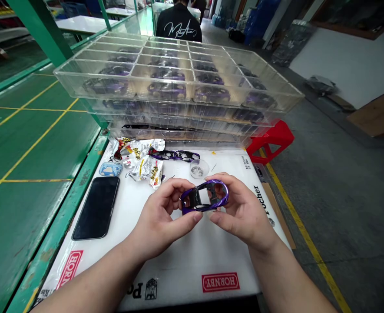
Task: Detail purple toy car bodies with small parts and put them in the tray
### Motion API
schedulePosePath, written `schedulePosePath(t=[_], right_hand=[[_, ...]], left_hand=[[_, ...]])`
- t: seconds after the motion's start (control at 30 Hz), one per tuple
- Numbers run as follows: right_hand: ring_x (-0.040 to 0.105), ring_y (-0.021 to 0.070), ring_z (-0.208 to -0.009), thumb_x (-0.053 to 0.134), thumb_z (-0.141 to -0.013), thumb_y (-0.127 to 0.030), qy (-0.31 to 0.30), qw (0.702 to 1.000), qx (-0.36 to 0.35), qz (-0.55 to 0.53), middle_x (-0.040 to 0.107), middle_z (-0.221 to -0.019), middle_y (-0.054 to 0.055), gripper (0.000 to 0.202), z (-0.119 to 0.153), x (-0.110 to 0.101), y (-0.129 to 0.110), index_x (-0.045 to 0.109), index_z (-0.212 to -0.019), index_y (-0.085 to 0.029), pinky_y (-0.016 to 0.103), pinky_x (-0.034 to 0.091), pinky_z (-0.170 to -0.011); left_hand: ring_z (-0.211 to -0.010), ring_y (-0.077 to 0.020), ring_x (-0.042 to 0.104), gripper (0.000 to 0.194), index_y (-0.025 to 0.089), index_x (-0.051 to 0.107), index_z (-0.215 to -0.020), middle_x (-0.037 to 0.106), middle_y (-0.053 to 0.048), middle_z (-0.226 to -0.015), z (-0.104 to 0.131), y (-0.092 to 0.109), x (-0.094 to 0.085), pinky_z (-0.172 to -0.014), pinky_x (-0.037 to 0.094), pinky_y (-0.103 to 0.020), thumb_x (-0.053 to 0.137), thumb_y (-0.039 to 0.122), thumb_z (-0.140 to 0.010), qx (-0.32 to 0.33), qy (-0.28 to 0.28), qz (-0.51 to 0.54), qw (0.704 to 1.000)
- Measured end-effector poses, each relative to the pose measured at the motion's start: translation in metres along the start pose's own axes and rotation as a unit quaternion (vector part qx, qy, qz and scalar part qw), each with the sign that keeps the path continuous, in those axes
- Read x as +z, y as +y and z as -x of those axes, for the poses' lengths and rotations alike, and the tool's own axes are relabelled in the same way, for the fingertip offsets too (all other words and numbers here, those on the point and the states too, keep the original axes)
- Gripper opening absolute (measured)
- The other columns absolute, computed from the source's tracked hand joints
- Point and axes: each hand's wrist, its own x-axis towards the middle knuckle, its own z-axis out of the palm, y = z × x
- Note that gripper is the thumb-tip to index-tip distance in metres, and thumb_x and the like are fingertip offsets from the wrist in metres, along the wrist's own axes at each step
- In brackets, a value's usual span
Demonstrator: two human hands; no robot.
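A purple and black model car body [222, 203] is held level between both hands above the white printed work surface [192, 261]. My left hand [162, 217] grips its left end, thumb along the near side and fingers curled behind. At the right end, my right hand [240, 208] pinches it between thumb and fingers. Openings in the shell show a pale patch in the middle. Beyond the hands lie more purple and black car bodies [175, 155] and a small clear round dish [199, 168] with tiny pieces in it.
Stacked clear compartment trays [179, 93] holding purple car bodies rise at the back. A black phone [96, 208], a blue case [110, 168] and crumpled wrappers [143, 163] lie on the left. A red plastic piece [272, 141] stands behind right. A person [179, 21] is farther off.
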Motion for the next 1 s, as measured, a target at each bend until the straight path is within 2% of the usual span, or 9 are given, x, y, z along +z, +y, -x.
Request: schedulePosePath(t=[0.17, 0.43, 0.53, 0.7, 0.83, 1.0], right_hand=[[0.067, 0.0249, -0.108, 0.101, -0.087, -0.041, -0.001, 0.999, -0.027, 0.035, 0.065, -0.129, 0.007, 0.050, -0.0017, -0.0024, -0.0037, 0.082, -0.132, -0.036, 0.034, 0.060, -0.086], [0.066, 0.0267, -0.121, 0.104, -0.083, -0.037, -0.006, 0.997, -0.064, 0.037, 0.065, -0.129, 0.007, 0.050, -0.0016, -0.0025, -0.0020, 0.083, -0.128, -0.037, 0.035, 0.061, -0.096], [0.066, 0.0275, -0.118, 0.104, -0.083, -0.038, -0.011, 0.995, -0.084, 0.046, 0.066, -0.124, 0.008, 0.048, -0.0019, -0.0031, -0.0025, 0.082, -0.125, -0.036, 0.035, 0.061, -0.089], [0.066, 0.0263, -0.112, 0.103, -0.084, -0.042, -0.010, 0.990, -0.125, 0.065, 0.066, -0.120, 0.007, 0.045, -0.0027, -0.0034, -0.0035, 0.082, -0.123, -0.034, 0.038, 0.062, -0.093], [0.068, 0.0256, -0.108, 0.103, -0.084, -0.042, -0.003, 0.986, -0.155, 0.062, 0.065, -0.119, 0.008, 0.045, -0.0031, -0.0020, 0.0005, 0.082, -0.122, -0.031, 0.037, 0.063, -0.088], [0.070, 0.0267, -0.115, 0.101, -0.088, -0.044, 0.015, 0.983, -0.175, 0.058, 0.070, -0.122, 0.009, 0.042, -0.0023, 0.0036, 0.0054, 0.083, -0.123, -0.029, 0.038, 0.063, -0.096]], left_hand=[[-0.099, -0.0204, 0.073, 0.036, 0.027, 0.071, -0.124, 0.075, -0.006, -0.110, 0.0001, 0.0031, 0.0022, -0.083, 0.060, -0.032, 0.087, 0.020, -0.093, 0.018, -0.006, -0.037, 0.999], [-0.093, -0.0182, 0.072, 0.039, 0.025, 0.074, -0.125, 0.076, -0.006, -0.111, 0.0015, 0.0047, 0.0024, -0.081, 0.061, -0.030, 0.090, 0.020, -0.090, 0.047, -0.005, -0.088, 0.995], [-0.091, -0.0179, 0.072, 0.041, 0.025, 0.075, -0.126, 0.076, -0.005, -0.110, 0.0024, 0.0034, 0.0021, -0.081, 0.062, -0.030, 0.091, 0.019, -0.089, 0.059, -0.007, -0.097, 0.994], [-0.092, -0.0193, 0.073, 0.043, 0.024, 0.076, -0.127, 0.077, -0.006, -0.109, 0.0026, 0.0034, 0.0019, -0.082, 0.062, -0.031, 0.093, 0.021, -0.088, 0.073, -0.020, -0.110, 0.991], [-0.093, -0.0188, 0.072, 0.045, 0.022, 0.076, -0.128, 0.077, -0.006, -0.110, 0.0025, 0.0023, 0.0015, -0.083, 0.061, -0.029, 0.094, 0.023, -0.087, 0.078, -0.029, -0.103, 0.991], [-0.095, -0.0172, 0.071, 0.043, 0.023, 0.075, -0.129, 0.076, -0.005, -0.110, 0.0029, -0.0020, 0.0019, -0.083, 0.059, -0.027, 0.094, 0.024, -0.090, 0.065, -0.037, -0.069, 0.995]])
